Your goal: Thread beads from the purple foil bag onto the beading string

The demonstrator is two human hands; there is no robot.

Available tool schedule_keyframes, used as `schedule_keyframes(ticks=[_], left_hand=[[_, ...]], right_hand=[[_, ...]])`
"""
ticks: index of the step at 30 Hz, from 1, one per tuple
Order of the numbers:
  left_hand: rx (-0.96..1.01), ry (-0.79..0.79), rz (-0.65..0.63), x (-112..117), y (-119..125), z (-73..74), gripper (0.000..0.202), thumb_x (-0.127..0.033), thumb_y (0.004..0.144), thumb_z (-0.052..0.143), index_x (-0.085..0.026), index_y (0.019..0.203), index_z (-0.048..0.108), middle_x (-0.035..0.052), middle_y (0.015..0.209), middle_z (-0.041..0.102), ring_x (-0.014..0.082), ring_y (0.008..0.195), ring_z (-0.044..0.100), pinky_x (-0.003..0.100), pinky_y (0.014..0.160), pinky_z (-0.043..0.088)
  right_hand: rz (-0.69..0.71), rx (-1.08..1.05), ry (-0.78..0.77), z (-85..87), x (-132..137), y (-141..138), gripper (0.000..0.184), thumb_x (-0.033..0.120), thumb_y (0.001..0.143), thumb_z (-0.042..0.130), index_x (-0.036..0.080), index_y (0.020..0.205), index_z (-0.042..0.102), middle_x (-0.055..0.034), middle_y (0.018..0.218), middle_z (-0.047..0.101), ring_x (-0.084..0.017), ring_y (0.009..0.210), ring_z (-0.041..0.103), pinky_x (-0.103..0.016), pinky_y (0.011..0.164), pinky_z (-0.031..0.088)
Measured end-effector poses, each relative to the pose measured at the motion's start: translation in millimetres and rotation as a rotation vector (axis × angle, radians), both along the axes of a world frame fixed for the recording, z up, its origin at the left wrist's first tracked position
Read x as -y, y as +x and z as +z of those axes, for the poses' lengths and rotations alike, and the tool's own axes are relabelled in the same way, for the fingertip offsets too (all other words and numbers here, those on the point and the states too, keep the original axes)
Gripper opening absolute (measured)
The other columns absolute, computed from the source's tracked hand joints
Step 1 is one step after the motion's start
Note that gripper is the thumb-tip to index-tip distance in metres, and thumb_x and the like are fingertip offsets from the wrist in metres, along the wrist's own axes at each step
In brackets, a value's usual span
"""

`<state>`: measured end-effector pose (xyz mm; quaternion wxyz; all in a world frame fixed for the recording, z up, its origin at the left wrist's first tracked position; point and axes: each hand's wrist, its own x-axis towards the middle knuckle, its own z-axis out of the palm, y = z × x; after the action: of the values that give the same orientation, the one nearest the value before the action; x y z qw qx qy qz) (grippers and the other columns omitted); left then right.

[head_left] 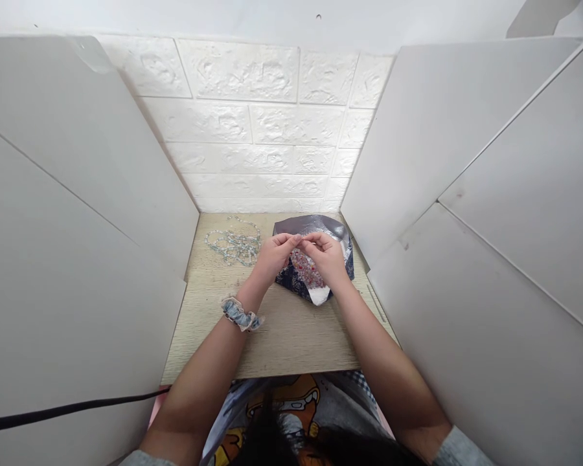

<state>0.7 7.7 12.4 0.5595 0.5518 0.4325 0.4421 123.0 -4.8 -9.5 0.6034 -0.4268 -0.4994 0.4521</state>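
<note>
1. My left hand (274,255) and right hand (326,255) pinch, fingertips meeting above the bag (288,282); whether they grip anything, I cannot tell.
2. Reddish beads (307,268) fill the bag.
3. Left of it, pale beaded strands (236,247) lie tangled.

L hand (274,256), R hand (328,256) tog. abv beads (306,269) in bag (287,279); strands (237,247) nearby.

Anything between the fingers (295,240) is too small to tell, and the right hand (328,256) partly hides the beads (305,269).
</note>
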Motion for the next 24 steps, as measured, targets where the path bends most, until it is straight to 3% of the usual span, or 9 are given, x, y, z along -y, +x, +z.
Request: schedule_keyframes(ticks=[6, 12, 17, 24], left_hand=[[0.014, 0.002, -0.013, 0.6, -0.6, 0.5, 0.031, -0.045, 0.069, 0.057, -0.014, 0.066, 0.056, -0.007, 0.042, 0.03, 0.0036, 0.036, 0.027, 0.018, 0.035, 0.021], [0.005, 0.011, -0.002, 1.5, -0.1, 1.2, 0.03, -0.043, 0.069, 0.056, -0.014, 0.065, 0.056, -0.0068, 0.043, 0.031, 0.0038, 0.036, 0.027, 0.018, 0.035, 0.021], [-0.077, 0.066, 0.036, -1.4, -0.6, -3.2, 0.03, -0.043, 0.069, 0.057, -0.014, 0.066, 0.057, -0.0061, 0.043, 0.034, 0.0044, 0.039, 0.028, 0.019, 0.038, 0.021], [-0.234, 0.197, 0.047, -4.9, -2.4, -8.1, 0.033, -0.046, 0.07, 0.054, -0.013, 0.064, 0.059, -0.0017, 0.057, 0.048, 0.0069, 0.051, 0.036, 0.02, 0.047, 0.028]], right_hand=[[0.026, -0.063, -0.012, -1.2, 0.1, -0.1, 0.019, 0.034, 0.066, 0.063, 0.018, 0.073, 0.056, -0.0012, 0.073, 0.062, -0.015, 0.074, 0.061, -0.031, 0.074, 0.049], [0.016, -0.012, 0.006, 0.0, 0.3, -0.4, 0.018, 0.034, 0.067, 0.061, 0.018, 0.073, 0.055, -0.0009, 0.072, 0.062, -0.014, 0.072, 0.06, -0.028, 0.069, 0.049], [-0.063, 0.255, 0.052, 1.8, 3.3, 2.0, 0.017, 0.034, 0.072, 0.055, 0.018, 0.077, 0.057, -0.0014, 0.071, 0.062, -0.014, 0.065, 0.058, -0.026, 0.061, 0.047], [-0.175, 0.712, 0.303, 2.6, 3.6, 9.5, 0.016, 0.026, 0.077, 0.046, 0.02, 0.078, 0.061, -0.0027, 0.079, 0.063, -0.015, 0.072, 0.057, -0.029, 0.069, 0.044]])
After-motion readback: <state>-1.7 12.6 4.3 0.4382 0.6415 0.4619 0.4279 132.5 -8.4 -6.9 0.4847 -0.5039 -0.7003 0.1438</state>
